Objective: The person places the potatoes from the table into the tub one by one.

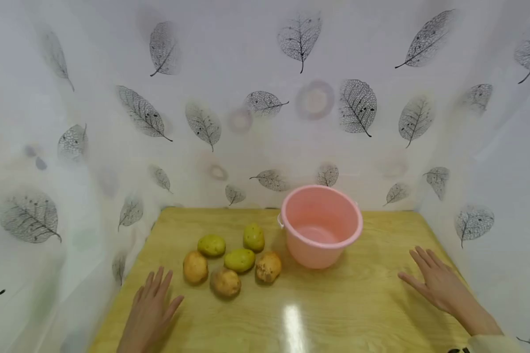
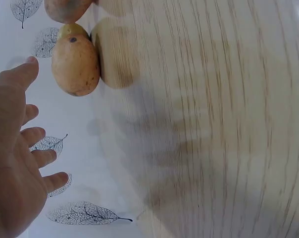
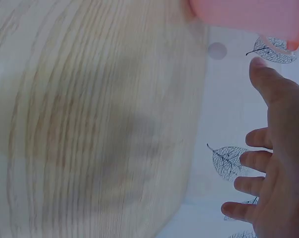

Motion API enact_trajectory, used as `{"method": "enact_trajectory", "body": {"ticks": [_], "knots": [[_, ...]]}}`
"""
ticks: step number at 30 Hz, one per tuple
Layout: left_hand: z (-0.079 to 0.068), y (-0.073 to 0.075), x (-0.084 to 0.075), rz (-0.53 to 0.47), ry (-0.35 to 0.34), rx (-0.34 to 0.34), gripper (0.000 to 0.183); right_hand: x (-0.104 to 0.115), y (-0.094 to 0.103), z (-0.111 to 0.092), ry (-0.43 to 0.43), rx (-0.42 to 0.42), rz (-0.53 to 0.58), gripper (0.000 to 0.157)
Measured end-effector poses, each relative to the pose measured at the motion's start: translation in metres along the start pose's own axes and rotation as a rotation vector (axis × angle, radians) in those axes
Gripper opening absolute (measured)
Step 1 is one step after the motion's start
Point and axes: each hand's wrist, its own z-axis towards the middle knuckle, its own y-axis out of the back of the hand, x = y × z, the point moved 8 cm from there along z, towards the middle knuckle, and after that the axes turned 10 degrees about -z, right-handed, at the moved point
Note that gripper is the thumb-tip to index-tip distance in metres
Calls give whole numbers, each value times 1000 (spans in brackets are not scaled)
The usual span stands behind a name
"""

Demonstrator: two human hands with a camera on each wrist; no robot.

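Note:
My left hand (image 1: 147, 306) hovers over the table's left side, fingers spread and nothing in it. Just beyond it lies a brown potato (image 1: 196, 267), which the left wrist view shows apart from the thumb. Two more brown potatoes, one at the front (image 1: 226, 282) and one by the bucket (image 1: 268, 267), lie close by. Among them are three smooth yellow-green oval things, perhaps mangoes: one at the left (image 1: 211, 245), one in the middle (image 1: 240, 260), one at the back (image 1: 253, 237). A pink bucket (image 1: 318, 255) stands upright right of them. Over the right side, my right hand (image 1: 439, 284) hovers with straight fingers, holding nothing.
The wooden table (image 1: 335, 314) has light grain and a bright reflection near its front. A white leaf-patterned curtain (image 1: 265, 142) hangs behind it and along both sides. The bucket's white handle (image 1: 280, 221) shows at its left rim.

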Motion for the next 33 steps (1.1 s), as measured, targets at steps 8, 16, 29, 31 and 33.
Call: {"method": "enact_trajectory", "body": {"ticks": [8, 16, 29, 31, 33], "knots": [[8, -1, -16, -76, -44, -59, 66, 22, 13, 20, 17, -43, 213, 74], [15, -3, -44, -169, -120, -140, 71, 54, 29, 47, 5, -63, 352, 69], [27, -38, -78, -254, 50, 7, 70, 88, 41, 70, -24, -165, 527, 65], [28, -43, -82, -268, 79, 28, 70, 91, 42, 73, -23, -172, 532, 66], [29, -48, -83, -279, 109, 53, 71, 94, 42, 77, -18, -173, 541, 68]]}}
